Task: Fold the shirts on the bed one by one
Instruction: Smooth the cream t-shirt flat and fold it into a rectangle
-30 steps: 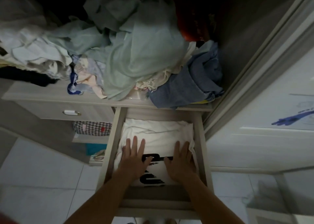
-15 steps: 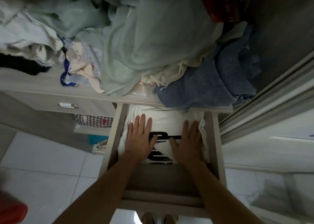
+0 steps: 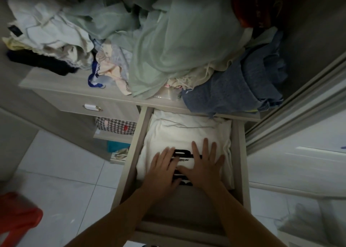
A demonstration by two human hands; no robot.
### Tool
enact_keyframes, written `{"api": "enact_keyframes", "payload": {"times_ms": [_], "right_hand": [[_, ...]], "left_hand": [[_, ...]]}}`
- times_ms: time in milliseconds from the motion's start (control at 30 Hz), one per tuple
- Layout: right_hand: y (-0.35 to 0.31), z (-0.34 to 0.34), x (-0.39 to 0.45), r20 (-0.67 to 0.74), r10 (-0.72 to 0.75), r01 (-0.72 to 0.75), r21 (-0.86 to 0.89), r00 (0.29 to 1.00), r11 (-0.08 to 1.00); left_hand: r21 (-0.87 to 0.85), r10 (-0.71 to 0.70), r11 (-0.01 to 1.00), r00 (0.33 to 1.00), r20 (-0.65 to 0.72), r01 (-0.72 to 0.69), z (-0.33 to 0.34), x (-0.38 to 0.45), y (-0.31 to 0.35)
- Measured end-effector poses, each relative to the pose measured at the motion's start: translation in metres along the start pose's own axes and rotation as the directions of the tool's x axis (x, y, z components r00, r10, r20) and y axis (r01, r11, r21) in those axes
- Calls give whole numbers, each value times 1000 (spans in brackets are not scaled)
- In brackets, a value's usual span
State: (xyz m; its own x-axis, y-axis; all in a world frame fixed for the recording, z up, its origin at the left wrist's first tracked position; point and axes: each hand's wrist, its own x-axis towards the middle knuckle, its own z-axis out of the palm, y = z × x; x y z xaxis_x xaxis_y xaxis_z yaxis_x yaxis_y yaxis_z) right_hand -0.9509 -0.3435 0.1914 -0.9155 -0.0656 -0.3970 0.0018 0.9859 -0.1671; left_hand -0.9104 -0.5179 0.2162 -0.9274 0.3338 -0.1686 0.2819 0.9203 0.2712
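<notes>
Hands lie flat on a folded white shirt (image 3: 179, 134) in an open drawer (image 3: 241, 153). The left hand (image 3: 163, 170) presses the shirt's near left part, fingers straight and slightly blurred; the right hand (image 3: 203, 166) rests just beside it, fingers spread wide, neither grip clamped on anything. Black print shows between them. On the shelf (image 3: 61, 89) above the drawer sits a heap of loose clothes (image 3: 177, 46), a blue garment (image 3: 234, 89) at its right end.
</notes>
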Motion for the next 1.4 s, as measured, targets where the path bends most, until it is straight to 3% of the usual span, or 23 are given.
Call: {"api": "enact_keyframes", "payload": {"times_ms": [100,200,333,500,633,767,933,1067,1133,1233,1300,1400], "right_hand": [[-1,-7,5,11,7,-7,12,1000,1000],[-3,-14,17,-3,16,-16,18,1000,1000],[-5,-22,43,-10,25,-25,20,1000,999],[-5,-22,51,-13,28,-28,8,1000,1000],[-8,-18,29,-72,25,-21,58,997,998],[-4,-2,-18,-143,84,-61,158,986,986],[13,11,-73,-78,125,-92,332,989,939],[13,4,-103,-102,131,-47,585,986,810],[10,-8,-120,-94,194,-66,725,977,685],[1,-32,-156,-154,290,-18,859,944,512],[-6,-45,-184,-202,414,35,926,888,377],[-7,-52,-232,-217,584,127,973,782,191]], "left_hand": [[47,253,967,962,-106,-249,2,-15,11],[111,378,919,925,36,-379,11,-27,12],[15,239,967,932,272,-253,19,-34,10],[31,230,968,932,278,-249,23,-42,11],[-9,192,981,952,239,-196,24,-53,15],[-34,-4,999,987,161,9,21,-63,9],[-104,-128,986,991,21,130,17,-66,-2],[-176,-145,975,989,-33,137,10,-59,0],[-411,-209,892,978,-6,188,0,-59,9],[-808,-301,533,949,97,251,-22,-64,28],[-892,-272,379,951,148,247,-37,-67,44],[-939,-123,297,982,145,175,-48,-77,75]]}}
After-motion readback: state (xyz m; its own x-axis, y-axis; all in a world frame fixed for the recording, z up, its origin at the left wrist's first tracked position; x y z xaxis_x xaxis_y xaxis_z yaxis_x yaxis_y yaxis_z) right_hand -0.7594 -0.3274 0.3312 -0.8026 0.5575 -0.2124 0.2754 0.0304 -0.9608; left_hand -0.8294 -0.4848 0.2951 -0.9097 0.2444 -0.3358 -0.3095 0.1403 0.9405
